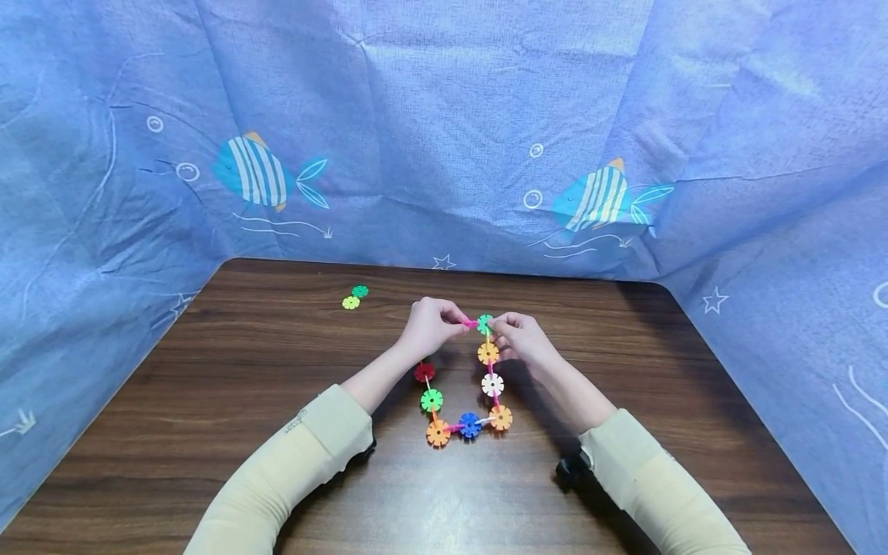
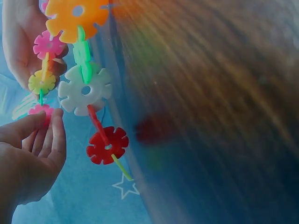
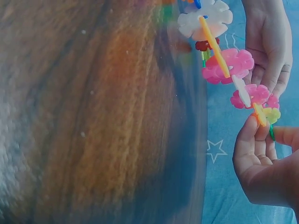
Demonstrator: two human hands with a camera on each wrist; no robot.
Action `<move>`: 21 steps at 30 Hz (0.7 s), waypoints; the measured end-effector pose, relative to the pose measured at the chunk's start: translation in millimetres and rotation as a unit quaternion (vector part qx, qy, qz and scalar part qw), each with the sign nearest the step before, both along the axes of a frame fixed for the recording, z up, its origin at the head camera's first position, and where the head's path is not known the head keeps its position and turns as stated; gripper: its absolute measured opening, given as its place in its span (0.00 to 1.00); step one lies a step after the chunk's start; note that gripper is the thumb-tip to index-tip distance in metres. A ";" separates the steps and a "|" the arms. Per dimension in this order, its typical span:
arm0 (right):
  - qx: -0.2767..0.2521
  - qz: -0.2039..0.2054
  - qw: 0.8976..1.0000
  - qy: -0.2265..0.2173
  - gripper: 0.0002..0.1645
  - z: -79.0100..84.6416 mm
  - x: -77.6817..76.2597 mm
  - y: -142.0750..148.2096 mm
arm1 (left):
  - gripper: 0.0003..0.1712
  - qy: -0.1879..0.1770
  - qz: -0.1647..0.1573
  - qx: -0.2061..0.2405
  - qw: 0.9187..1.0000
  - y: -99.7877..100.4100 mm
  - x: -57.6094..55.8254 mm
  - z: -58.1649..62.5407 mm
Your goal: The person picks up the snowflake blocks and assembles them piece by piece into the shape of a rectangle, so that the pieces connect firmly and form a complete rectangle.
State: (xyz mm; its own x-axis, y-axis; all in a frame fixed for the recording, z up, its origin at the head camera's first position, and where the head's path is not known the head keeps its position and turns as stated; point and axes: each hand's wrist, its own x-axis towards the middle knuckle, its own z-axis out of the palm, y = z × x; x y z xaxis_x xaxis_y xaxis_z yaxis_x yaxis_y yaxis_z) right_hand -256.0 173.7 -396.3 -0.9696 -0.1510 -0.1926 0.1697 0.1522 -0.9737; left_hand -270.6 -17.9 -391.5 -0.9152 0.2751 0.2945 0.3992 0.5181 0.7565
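A chain of slotted flower-shaped plastic discs hangs in a U between the two hands over the table in the head view. My left hand (image 1: 430,327) pinches a pink disc (image 1: 470,324) at the top, seen face-on between thumb and fingers in the left wrist view. Thumb and fingers of my right hand (image 1: 523,339) pinch a green disc (image 1: 484,324) right beside it. Below the right hand come an orange disc (image 1: 489,354) and a white disc (image 1: 492,385). A blue disc (image 1: 469,425) lies along the bottom bend, and a red disc (image 1: 425,372) hangs beneath the left wrist.
Two loose discs, one dark green (image 1: 360,290) and one yellow-green (image 1: 351,303), lie at the table's back left. The brown wood-grain table (image 1: 243,370) meets a blue fish-print curtain (image 1: 444,154) behind it. A black wrist device (image 1: 570,472) shows at the right sleeve.
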 end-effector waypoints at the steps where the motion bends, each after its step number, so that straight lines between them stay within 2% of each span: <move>1: -0.002 0.002 1.000 0.001 0.07 0.3 0.1 -0.1 | 0.02 0.006 0.000 -0.003 1.000 0.1 0.3 0.1; 21: 0.001 0.016 0.999 0.029 0.06 2.8 3.1 1.0 | 0.02 0.040 -0.024 0.023 0.999 0.2 2.7 -5.7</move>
State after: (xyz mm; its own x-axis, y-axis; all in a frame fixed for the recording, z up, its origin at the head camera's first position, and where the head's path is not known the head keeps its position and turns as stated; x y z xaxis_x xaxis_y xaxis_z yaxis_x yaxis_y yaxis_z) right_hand -253.0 174.7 -393.4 -0.9738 -0.1818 -0.1365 0.1080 0.1581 -0.9815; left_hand -267.9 -17.7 -397.2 -0.8745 0.3033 0.3785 0.4824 0.4628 0.7437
